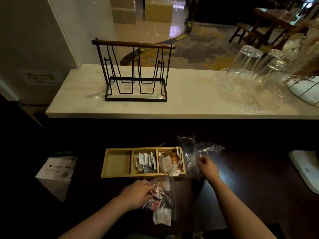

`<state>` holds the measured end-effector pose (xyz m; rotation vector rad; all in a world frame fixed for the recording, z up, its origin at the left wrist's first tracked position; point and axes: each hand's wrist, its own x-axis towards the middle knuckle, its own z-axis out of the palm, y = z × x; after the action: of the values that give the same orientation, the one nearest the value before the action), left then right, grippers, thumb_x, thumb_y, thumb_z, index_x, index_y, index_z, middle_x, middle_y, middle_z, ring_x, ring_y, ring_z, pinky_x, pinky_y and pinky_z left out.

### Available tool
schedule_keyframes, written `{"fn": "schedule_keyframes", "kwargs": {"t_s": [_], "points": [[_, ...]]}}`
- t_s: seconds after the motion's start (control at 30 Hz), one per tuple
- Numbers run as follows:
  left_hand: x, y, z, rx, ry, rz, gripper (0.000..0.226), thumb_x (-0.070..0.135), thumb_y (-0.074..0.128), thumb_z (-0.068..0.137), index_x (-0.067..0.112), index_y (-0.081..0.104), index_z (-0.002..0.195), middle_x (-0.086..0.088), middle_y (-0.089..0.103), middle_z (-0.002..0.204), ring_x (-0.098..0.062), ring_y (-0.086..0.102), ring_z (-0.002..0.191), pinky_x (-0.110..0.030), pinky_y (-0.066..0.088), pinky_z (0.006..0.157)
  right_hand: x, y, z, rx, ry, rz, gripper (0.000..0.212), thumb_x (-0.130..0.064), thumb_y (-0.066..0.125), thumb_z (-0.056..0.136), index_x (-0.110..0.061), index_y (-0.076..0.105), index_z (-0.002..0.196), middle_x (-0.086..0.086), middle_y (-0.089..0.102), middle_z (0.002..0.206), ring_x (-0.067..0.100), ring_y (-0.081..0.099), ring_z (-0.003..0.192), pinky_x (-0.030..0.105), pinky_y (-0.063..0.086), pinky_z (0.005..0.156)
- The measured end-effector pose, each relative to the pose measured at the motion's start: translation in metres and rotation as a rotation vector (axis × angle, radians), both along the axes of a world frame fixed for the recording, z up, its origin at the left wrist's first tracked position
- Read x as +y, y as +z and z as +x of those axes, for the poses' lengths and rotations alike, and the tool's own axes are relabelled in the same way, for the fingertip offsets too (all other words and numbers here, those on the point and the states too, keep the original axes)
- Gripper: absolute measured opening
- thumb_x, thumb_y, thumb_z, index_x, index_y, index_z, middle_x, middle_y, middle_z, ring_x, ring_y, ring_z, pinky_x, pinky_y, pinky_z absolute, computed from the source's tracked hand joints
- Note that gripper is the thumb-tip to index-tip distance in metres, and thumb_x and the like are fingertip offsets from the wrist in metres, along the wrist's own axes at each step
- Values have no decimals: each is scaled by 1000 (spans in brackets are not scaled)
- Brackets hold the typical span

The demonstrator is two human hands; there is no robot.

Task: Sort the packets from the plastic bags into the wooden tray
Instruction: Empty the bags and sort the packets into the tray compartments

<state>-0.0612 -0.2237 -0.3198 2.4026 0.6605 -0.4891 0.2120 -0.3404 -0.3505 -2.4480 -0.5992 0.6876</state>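
Note:
A wooden tray [103, 169] with three compartments lies on the dark counter. Its left compartment is bare, the middle one holds white and blue packets [145, 163], the right one holds brownish and white packets [170, 163]. My left hand [136, 194] grips a clear plastic bag [162, 204] holding red, white and dark packets, just in front of the tray. My right hand [208, 168] pinches a crumpled, seemingly empty clear plastic bag [198, 150] to the right of the tray.
A black wire rack [134, 71] with a wooden bar stands on the pale marble ledge [189, 104] behind. Upturned glasses [250, 66] stand on a glass plate at the right. A white paper box [55, 175] sits at the left, a white object [305, 168] at the right.

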Motion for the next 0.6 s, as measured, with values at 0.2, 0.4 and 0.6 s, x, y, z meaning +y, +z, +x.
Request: {"fn": "schedule_keyframes", "kwargs": {"t_s": [0.2,0.4,0.6], "points": [[1,-11,-8,-48,15,20,31,39,47,92,34,55,121,10,47,132,-11,38,116,-33,43,94,-1,29,-31,-467,-125,168,31,-30,56,91,-9,54,114,9,55,108,26,59,90,37,50,76],[1,-10,-15,-98,66,-10,27,32,50,92,31,59,117,12,48,134,-9,39,116,-30,40,96,-14,27,-98,-108,299,136,10,-28,51,94,-21,58,96,-9,58,93,4,58,78,16,47,66],[-3,-3,-17,-159,152,-44,23,31,49,93,28,63,110,10,53,121,-7,46,113,-27,42,97,-12,22,-130,295,409,61,19,-18,68,84,-33,61,75,-7,68,82,2,64,77,18,53,73]]}}
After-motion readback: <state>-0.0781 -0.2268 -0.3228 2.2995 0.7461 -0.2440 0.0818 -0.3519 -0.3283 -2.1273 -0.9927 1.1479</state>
